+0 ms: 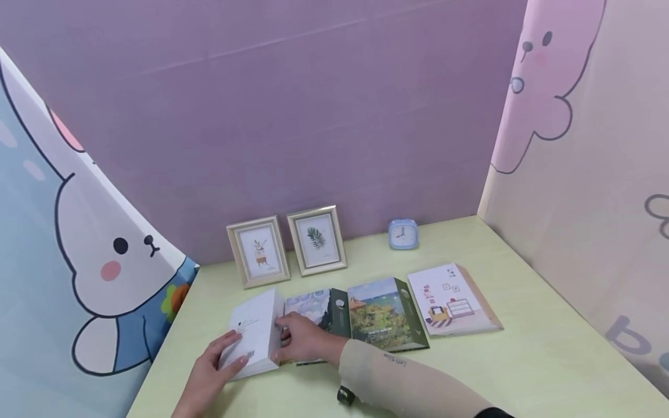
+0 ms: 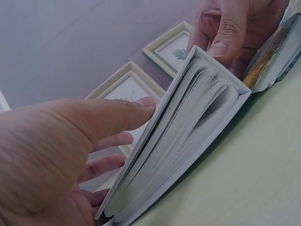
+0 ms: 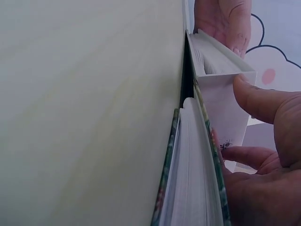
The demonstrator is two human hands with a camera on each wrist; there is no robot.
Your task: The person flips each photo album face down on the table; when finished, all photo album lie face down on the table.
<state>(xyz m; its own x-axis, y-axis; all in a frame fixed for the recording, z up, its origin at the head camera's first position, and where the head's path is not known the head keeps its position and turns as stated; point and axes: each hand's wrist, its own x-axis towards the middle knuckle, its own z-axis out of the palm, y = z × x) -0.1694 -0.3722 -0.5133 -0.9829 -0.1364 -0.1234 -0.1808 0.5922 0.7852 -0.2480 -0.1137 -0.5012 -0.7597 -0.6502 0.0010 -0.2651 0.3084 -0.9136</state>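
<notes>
Left hand (image 1: 211, 371): fingers nearly straight and spread, laid flat against the outer cover of the white book; in the left wrist view the fingertips (image 2: 143, 104) touch that cover.
White book (image 1: 253, 339): at the left end of a row of books on the pale green desk (image 1: 522, 360), tilted up on its long edge, page block facing the person.
Right hand (image 1: 303, 342): just right of the white book, thumb curled over its top edge and fingers behind its spine, so it grips the book; how far the fingers wrap is probably hidden by the cover.
Painted book (image 1: 319, 310): lies flat under the right hand, touching the white book.
Landscape book (image 1: 384, 316): flat, just beside the painted one.
Furniture book (image 1: 449, 299): flat, right end of the row.
Two picture frames (image 1: 287, 244): upright behind the row, side by side.
Blue clock (image 1: 403, 234): against the purple wall (image 1: 313, 116), right of the frames.
</notes>
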